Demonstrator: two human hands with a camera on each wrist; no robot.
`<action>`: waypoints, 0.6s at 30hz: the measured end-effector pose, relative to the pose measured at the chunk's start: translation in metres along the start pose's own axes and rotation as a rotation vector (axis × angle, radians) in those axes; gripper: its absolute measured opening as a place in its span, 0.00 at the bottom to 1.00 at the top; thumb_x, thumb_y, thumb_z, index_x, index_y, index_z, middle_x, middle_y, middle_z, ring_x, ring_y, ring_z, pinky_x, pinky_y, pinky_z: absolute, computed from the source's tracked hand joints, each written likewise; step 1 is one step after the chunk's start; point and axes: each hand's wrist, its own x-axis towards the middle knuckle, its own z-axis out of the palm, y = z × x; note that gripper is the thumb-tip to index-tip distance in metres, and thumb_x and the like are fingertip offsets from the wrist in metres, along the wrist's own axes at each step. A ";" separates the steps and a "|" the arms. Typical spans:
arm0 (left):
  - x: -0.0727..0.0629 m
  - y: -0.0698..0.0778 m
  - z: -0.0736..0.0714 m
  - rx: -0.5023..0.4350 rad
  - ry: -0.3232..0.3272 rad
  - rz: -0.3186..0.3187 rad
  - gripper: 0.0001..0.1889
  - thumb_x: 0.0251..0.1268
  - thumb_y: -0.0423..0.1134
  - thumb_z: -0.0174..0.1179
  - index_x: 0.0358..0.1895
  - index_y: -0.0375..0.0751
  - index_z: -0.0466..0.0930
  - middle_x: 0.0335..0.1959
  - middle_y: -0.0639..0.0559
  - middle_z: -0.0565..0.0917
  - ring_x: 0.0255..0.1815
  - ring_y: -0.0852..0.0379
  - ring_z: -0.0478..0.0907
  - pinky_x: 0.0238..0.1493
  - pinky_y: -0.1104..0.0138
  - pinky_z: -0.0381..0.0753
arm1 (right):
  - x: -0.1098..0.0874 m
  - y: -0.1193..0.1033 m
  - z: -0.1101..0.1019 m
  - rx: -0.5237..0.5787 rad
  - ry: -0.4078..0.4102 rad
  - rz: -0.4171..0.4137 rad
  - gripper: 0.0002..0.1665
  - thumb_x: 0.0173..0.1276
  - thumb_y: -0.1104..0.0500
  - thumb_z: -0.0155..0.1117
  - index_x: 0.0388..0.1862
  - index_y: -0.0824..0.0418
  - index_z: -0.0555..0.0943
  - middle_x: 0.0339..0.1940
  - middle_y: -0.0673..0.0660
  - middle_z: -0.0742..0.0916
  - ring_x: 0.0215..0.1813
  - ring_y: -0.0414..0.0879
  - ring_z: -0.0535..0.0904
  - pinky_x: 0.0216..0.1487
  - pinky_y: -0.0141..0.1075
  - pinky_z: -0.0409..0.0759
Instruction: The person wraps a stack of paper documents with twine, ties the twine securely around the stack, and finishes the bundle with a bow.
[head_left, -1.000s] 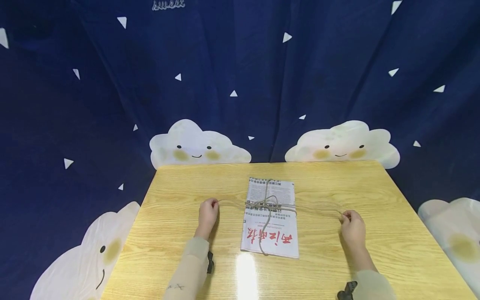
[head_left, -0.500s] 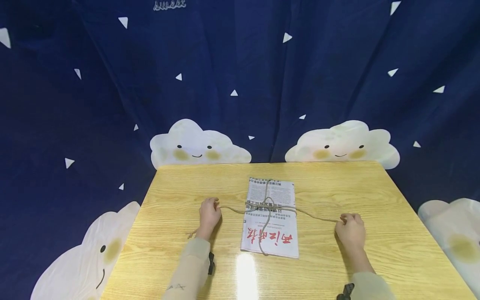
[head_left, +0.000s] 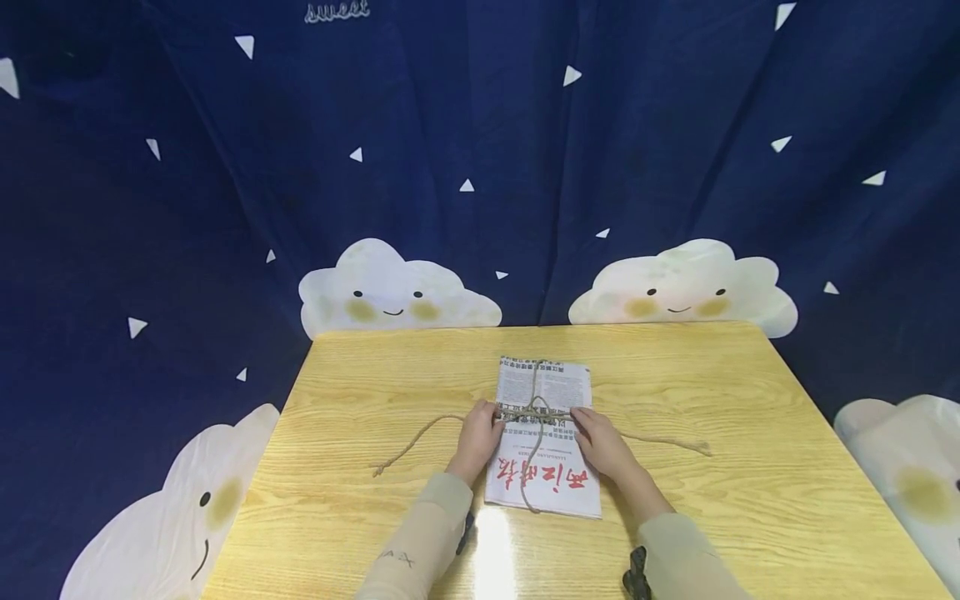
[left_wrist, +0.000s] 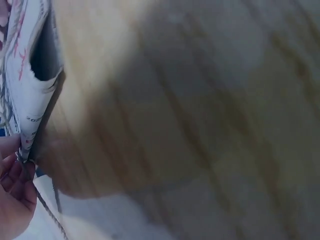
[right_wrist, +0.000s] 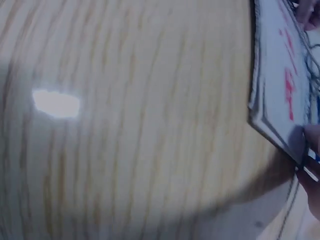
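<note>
A bundle of folded newspapers (head_left: 566,454) lies on the table, tied crosswise with brown twine (head_left: 538,412) knotted on top with a small loop. My left hand (head_left: 478,437) grips its left edge beside the twine. At the opposite edge, my right hand (head_left: 606,443) holds the paper level with the knot. In the left wrist view, the thumb and fingers of the left hand (left_wrist: 15,200) pinch the folded side where the twine (left_wrist: 47,207) crosses. The right wrist view has the right hand (right_wrist: 312,185) pinching the newspaper (right_wrist: 280,85) at its edge.
Loose twine tails stretch out over the wooden table (head_left: 360,367) on both sides of the bundle. Behind the table hangs a dark blue curtain (head_left: 450,125) with white triangles and smiling clouds (head_left: 390,287).
Both hands have let go of the twine ends they were pulling outward. They have moved inward and taken hold of the newspaper bundle's sides, while the twine tails now lie on the table.
</note>
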 end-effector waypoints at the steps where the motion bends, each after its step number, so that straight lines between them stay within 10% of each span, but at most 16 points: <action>1: -0.001 0.000 0.001 -0.001 -0.002 -0.002 0.03 0.54 0.30 0.62 0.32 0.36 0.78 0.28 0.52 0.72 0.28 0.58 0.71 0.31 0.69 0.76 | 0.001 -0.002 0.002 -0.013 0.010 0.014 0.26 0.64 0.65 0.56 0.61 0.71 0.68 0.58 0.69 0.73 0.61 0.64 0.67 0.63 0.54 0.63; 18: -0.007 0.006 -0.006 -0.036 -0.113 -0.053 0.08 0.49 0.27 0.58 0.18 0.40 0.71 0.21 0.52 0.71 0.23 0.58 0.68 0.23 0.70 0.71 | 0.024 -0.006 0.009 -0.113 0.129 0.001 0.09 0.55 0.69 0.64 0.29 0.62 0.71 0.29 0.55 0.73 0.37 0.52 0.71 0.43 0.45 0.75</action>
